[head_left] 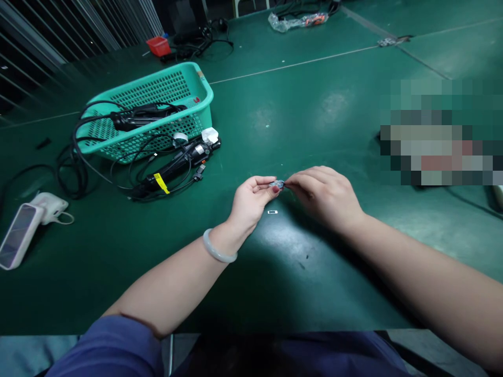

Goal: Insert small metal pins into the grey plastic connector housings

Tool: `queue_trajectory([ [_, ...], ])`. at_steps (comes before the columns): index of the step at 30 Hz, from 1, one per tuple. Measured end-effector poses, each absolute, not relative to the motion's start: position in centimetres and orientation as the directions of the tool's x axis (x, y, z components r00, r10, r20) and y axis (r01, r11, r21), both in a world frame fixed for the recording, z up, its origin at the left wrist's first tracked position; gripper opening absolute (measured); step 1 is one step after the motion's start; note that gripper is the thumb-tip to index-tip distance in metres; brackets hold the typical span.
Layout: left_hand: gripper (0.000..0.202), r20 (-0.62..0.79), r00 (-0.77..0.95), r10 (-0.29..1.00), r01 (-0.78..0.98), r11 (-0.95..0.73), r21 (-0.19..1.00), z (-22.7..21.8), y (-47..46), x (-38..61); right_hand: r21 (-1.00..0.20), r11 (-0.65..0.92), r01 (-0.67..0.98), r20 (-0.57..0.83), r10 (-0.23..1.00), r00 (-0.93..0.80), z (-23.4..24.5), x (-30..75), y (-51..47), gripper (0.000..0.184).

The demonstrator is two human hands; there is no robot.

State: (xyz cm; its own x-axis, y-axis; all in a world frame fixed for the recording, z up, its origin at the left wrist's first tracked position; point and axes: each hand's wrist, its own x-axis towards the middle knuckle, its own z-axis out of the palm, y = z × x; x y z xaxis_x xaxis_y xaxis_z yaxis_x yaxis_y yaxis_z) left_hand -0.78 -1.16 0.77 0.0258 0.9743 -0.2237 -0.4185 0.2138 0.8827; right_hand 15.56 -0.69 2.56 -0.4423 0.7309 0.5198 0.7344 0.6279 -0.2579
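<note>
A small shiny grey-blue piece [277,184], too small to name, is held between the fingertips of my left hand [253,199]. My right hand [330,196] pinches at the right end of that same piece, its fingers pressed together. Its thumb and lower fingers are partly hidden behind the back of the hand. On the green table [243,283] just below my left fingertips lies a tiny white rectangular piece [272,212] with a dark middle. A pale bangle [219,247] is around my left wrist.
A green plastic basket [206,97] with black cabled tools stands at the left. Before it lie a black corded tool [173,170] with a yellow tag and a white-cased device [19,235]. A red box [159,46] and a plastic-wrapped item [296,22] are farther back. The right side is pixelated.
</note>
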Motion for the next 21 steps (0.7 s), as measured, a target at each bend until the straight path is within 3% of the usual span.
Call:
queue_trajectory([
  [11,0.033,-0.202,0.019,0.979,-0.356,0.196,0.914,0.96,-1.25,-0.88,-0.036,0.687,0.726,0.455,0.658,-0.600,3.31,15.45,-0.93,0.028],
  [15,0.031,-0.187,0.020,0.982,-0.330,0.183,0.926,0.96,-1.32,-0.87,-0.112,0.684,0.721,0.437,0.686,-0.582,3.14,15.36,-1.00,0.030],
  [21,0.026,-0.268,0.106,0.958,-0.404,0.287,0.869,1.01,-1.27,-0.96,-0.404,0.614,0.678,0.523,0.763,-0.379,2.45,15.31,-0.99,0.022],
])
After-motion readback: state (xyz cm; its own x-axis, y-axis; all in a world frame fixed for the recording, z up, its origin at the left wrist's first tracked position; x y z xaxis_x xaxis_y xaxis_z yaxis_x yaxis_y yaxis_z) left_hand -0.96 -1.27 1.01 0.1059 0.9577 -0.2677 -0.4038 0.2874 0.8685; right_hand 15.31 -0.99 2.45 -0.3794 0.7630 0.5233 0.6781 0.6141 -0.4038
